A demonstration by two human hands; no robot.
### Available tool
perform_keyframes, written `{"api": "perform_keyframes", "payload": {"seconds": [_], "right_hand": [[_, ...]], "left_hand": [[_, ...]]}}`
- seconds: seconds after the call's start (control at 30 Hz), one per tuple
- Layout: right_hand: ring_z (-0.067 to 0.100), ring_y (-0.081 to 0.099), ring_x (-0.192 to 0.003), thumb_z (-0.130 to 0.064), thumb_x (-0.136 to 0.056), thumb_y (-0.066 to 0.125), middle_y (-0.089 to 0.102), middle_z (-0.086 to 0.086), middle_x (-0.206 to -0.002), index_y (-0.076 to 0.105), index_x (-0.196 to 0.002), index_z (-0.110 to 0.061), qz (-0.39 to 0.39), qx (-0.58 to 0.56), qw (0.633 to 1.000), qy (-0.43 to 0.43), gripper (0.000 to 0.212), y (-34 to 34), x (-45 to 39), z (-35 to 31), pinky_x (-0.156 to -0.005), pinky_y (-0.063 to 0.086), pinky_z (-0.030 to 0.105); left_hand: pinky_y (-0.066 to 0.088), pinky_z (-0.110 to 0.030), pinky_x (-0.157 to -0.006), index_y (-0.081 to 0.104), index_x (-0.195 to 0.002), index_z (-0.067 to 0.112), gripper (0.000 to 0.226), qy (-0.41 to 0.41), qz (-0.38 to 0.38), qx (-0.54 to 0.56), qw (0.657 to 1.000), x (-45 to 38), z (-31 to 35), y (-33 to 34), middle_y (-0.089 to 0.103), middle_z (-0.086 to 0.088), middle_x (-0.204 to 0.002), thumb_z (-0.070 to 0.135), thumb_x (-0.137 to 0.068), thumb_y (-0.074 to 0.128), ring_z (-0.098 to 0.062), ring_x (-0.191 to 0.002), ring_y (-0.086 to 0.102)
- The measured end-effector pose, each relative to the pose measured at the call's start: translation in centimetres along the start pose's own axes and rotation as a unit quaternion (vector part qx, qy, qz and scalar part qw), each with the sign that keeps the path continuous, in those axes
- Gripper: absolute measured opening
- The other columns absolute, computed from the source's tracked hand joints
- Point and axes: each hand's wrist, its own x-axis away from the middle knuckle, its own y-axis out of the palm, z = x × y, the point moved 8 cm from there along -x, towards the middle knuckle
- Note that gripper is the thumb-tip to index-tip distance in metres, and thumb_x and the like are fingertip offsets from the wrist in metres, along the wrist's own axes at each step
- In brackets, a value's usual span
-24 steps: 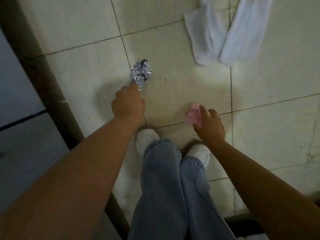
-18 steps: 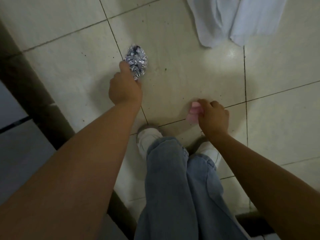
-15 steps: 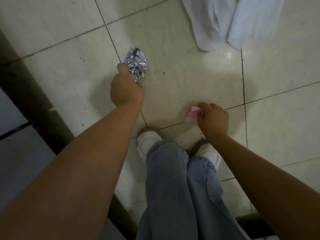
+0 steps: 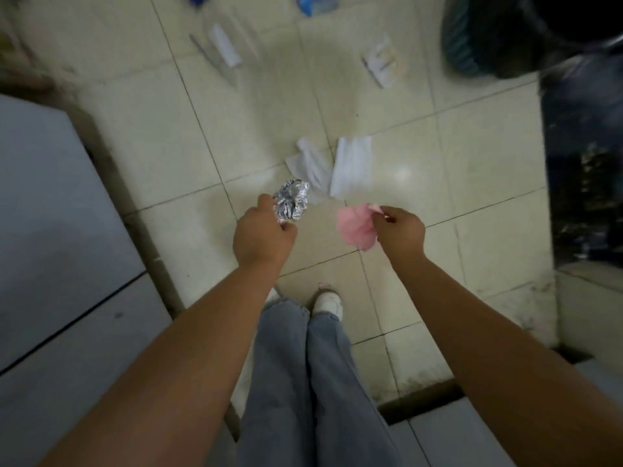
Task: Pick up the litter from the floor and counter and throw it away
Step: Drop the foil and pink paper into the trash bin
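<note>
Left hand [image 4: 264, 235] pinches a crumpled foil ball [image 4: 291, 200] between thumb and fingertips, foil sticking out beyond the knuckles, off the floor. Right hand [image 4: 399, 232] pinches a pink crumpled paper [image 4: 355, 225] at its top edge; the paper hangs to the left of that hand, between the two hands, also off the floor. Both arms bare, stretched forward, hands apart from each other.

Tiled floor [image 4: 421, 170], pale, dark grout lines. Just beyond the hands, two white tissues [image 4: 332, 165] lie flat on the floor side by side, touching or nearly so; the foil overlaps one in view. Further beyond the left hand, a white folded scrap [image 4: 225, 45] with a thin grey strip next to it, blurred. Further beyond the right hand, a small white packet [image 4: 382, 64], blurred. Blue item [image 4: 315, 3] at the top edge, cut off, cannot tell what it is. Far beyond the right hand, a dark bin with black bag [image 4: 505, 38].

Grey desk [image 4: 50, 214] surface to the left of the left hand. Below the hands, blue jeans [image 4: 310, 382] and white shoes [image 4: 327, 303] on the floor.
</note>
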Motion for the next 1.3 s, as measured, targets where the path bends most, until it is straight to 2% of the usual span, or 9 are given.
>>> {"api": "perform_keyframes", "payload": {"seconds": [0.1,0.27,0.43,0.6,0.7,0.8,0.97,1.1,1.3], "right_hand": [[0.024,0.051,-0.063,0.000,-0.086,0.048,0.055,0.015,-0.077,0.067,-0.096,0.011,0.004,-0.079,0.997,0.001,0.024,-8.3,0.6,-4.2,-0.064,0.041,0.029],[0.006,0.052,-0.038,0.000,-0.089,0.052,0.055,0.011,-0.065,0.065,-0.106,0.008,0.038,-0.173,0.984,-0.007,0.023,-22.0,-2.1,-8.8,-0.046,0.046,0.013],[0.014,0.053,-0.053,-0.008,-0.092,0.055,0.058,0.010,-0.069,0.061,-0.111,0.006,0.071,-0.268,0.960,0.037,0.024,-33.4,-9.5,-9.0,-0.040,0.049,0.007],[0.014,0.063,-0.057,-0.009,-0.094,0.053,0.064,0.011,-0.084,0.057,-0.120,0.002,0.051,-0.327,0.939,0.094,0.029,-40.2,-17.3,-8.4,-0.073,0.055,0.028],[0.024,0.065,-0.102,-0.012,-0.097,0.044,0.062,0.014,-0.112,0.047,-0.130,-0.005,-0.005,-0.329,0.938,0.110,0.034,-42.2,-21.4,-9.1,-0.083,0.052,0.034],[0.034,0.047,-0.129,-0.015,-0.098,0.039,0.047,0.020,-0.141,0.040,-0.137,-0.005,-0.030,-0.273,0.954,0.122,0.040,-42.5,-24.0,-8.9,-0.103,0.044,0.043],[0.034,0.048,-0.127,-0.021,-0.099,0.037,0.051,0.021,-0.138,0.044,-0.135,-0.002,-0.046,0.057,0.997,0.005,0.042,-40.7,-23.4,-9.5,-0.105,0.040,0.038],[0.030,0.015,-0.147,-0.034,-0.099,0.033,0.021,0.010,-0.158,0.021,-0.148,-0.016,-0.065,0.270,0.949,-0.148,0.054,-36.1,-21.6,-10.9,-0.120,0.016,0.044],[0.029,-0.009,-0.148,-0.051,-0.097,0.019,-0.007,0.003,-0.161,0.000,-0.150,-0.027,-0.074,0.416,0.851,-0.313,0.062,-27.4,-17.3,-15.1,-0.120,-0.003,0.050]], "left_hand": [[0.051,-0.040,-0.080,0.049,-0.120,0.003,0.038,0.032,-0.010,-0.001,0.999,3.2,7.2,-4.8,0.062,-0.023,-0.113,0.020,-0.087,0.056,-0.038,-0.103,0.060],[0.048,-0.038,-0.081,0.051,-0.118,0.005,0.035,0.076,0.013,0.014,0.997,5.3,19.7,-10.2,0.065,-0.018,-0.112,0.019,-0.087,0.057,-0.037,-0.104,0.060],[0.048,-0.035,-0.081,0.052,-0.117,0.006,0.035,0.073,0.014,0.070,0.995,2.7,32.8,-9.3,0.067,-0.017,-0.110,0.017,-0.085,0.059,-0.036,-0.103,0.061],[0.048,-0.033,-0.087,0.049,-0.123,0.006,0.038,0.037,-0.013,0.147,0.988,-1.7,43.6,-4.7,0.066,-0.016,-0.115,0.019,-0.088,0.058,-0.031,-0.108,0.060],[0.044,-0.031,-0.095,0.037,-0.138,0.010,0.054,0.047,-0.051,0.183,0.981,-4.6,49.7,-1.5,0.058,-0.014,-0.131,0.026,-0.091,0.057,-0.029,-0.120,0.054],[0.039,-0.032,-0.104,0.024,-0.147,0.014,0.062,0.042,-0.095,0.190,0.976,-6.6,53.3,0.8,0.043,-0.013,-0.147,0.033,-0.095,0.051,-0.029,-0.133,0.044],[0.041,-0.035,-0.102,0.046,-0.135,0.009,0.040,0.088,-0.053,-0.032,0.994,-5.9,50.8,0.6,0.051,-0.013,-0.140,0.025,-0.099,0.041,-0.030,-0.128,0.047],[0.022,-0.040,-0.116,0.038,-0.143,0.015,0.045,0.105,-0.016,-0.236,0.966,-4.6,45.0,-1.8,0.028,-0.009,-0.157,0.028,-0.101,0.034,-0.028,-0.146,0.019],[0.000,-0.045,-0.122,0.015,-0.150,0.026,0.051,0.057,-0.002,-0.331,0.942,-3.9,36.4,-3.8,0.001,0.000,-0.162,0.038,-0.102,0.023,-0.025,-0.149,-0.009]]}}
